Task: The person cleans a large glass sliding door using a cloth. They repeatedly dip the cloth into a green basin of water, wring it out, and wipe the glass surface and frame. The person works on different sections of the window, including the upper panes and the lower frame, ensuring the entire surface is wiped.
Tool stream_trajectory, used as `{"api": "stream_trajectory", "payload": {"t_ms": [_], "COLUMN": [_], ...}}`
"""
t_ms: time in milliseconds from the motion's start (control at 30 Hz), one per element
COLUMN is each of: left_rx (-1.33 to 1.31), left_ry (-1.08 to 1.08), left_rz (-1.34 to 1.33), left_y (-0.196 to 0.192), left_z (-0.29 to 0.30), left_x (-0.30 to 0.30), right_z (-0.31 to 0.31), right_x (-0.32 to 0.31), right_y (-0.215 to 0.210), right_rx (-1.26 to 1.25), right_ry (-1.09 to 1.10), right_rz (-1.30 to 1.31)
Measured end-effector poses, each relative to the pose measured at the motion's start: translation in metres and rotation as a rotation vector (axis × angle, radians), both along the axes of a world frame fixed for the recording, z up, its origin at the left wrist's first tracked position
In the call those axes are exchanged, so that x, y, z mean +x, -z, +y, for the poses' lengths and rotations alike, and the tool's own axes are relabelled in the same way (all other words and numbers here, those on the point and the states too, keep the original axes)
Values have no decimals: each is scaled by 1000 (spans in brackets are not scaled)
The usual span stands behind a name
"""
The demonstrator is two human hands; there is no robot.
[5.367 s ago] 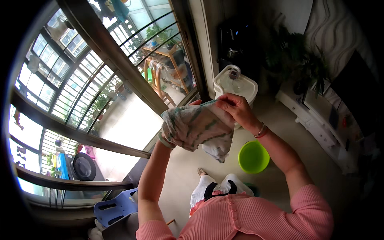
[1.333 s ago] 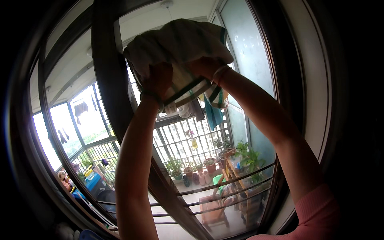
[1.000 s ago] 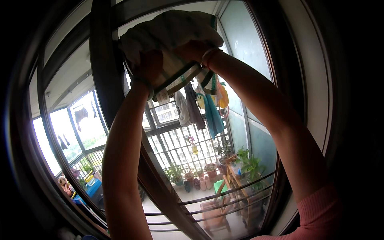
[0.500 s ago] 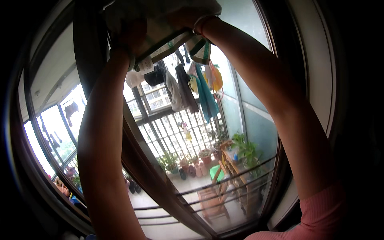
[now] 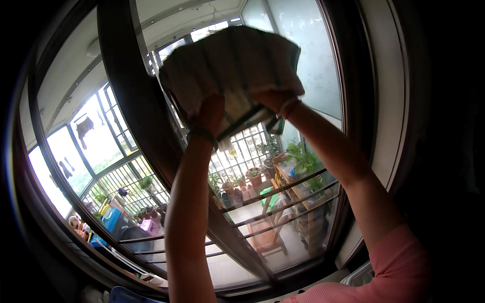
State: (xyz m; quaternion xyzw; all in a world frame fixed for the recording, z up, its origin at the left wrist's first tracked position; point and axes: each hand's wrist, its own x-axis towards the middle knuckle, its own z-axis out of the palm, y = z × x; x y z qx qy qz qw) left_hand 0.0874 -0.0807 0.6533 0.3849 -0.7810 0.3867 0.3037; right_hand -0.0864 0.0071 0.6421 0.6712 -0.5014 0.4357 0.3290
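Note:
Both my arms reach up in front of a dark-framed glass window. Between them a pale cloth [image 5: 232,63] with dark green stripes is spread wide, its lower edge hanging in a fold. My left hand [image 5: 209,112] grips the cloth's lower left part, with a dark band on the wrist. On the other side, my right hand [image 5: 277,100] holds the lower right part, a light bracelet on that wrist. The fingers of both hands are partly hidden in shadow and by the fabric. Whether the cloth touches the glass, I cannot tell.
A dark upright window frame [image 5: 129,65] stands left of the cloth. Horizontal bars [image 5: 283,189] cross the lower glass. Beyond lies a balcony with potted plants [image 5: 254,175], a wooden chair [image 5: 265,235], a shelf [image 5: 298,197] and hanging laundry [image 5: 85,130].
My hands have come down into fuller view with the cloth, which now spreads above them and covers the laundry behind. My left arm has shifted right; the view has turned too.

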Motion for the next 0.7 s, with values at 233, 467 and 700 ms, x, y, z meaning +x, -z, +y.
{"api": "stream_trajectory", "payload": {"t_ms": [233, 467, 700], "left_rx": [279, 163, 489], "left_ry": [148, 428, 550], "left_rz": [93, 295, 539], "left_y": [171, 302, 361], "left_z": [-93, -10, 40], "left_x": [11, 20, 3], "right_z": [23, 81, 117], "right_x": [9, 31, 35], "right_y": [126, 194, 224], "right_rx": [-273, -29, 106], "right_ry": [326, 313, 237], "right_rz": [252, 246, 158]}}
